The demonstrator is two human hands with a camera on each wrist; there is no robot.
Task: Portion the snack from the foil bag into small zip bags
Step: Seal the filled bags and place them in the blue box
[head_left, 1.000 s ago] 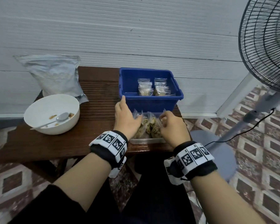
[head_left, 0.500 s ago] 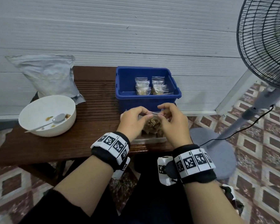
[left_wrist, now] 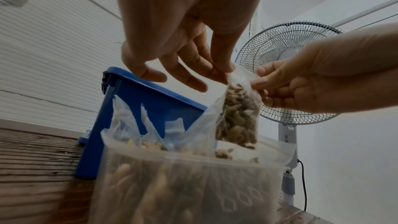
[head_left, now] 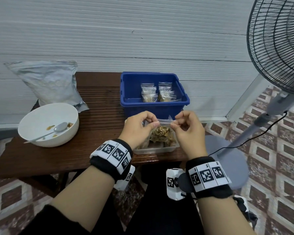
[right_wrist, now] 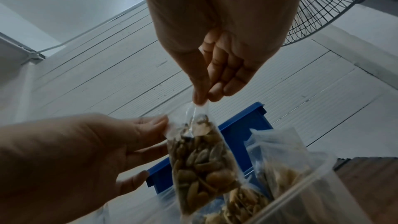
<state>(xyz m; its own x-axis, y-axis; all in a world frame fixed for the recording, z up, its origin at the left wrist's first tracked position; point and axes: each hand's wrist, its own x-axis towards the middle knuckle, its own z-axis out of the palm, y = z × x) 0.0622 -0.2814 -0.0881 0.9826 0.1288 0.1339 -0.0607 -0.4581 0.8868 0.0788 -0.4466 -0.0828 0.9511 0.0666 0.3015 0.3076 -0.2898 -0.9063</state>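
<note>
A small clear zip bag filled with brown snack hangs above a clear plastic tub that holds several more filled bags. My left hand pinches the bag's top left corner. My right hand pinches the top right corner. The crumpled silver foil bag leans on the wall at the table's back left.
A blue bin with filled zip bags stands just behind the tub. A white bowl with a spoon and a few snack pieces sits left. A standing fan is off the table's right edge.
Both hands went from resting among the bags in the tub to lifting one filled bag by its top. Since half a second ago they have spread apart along the top edge.
</note>
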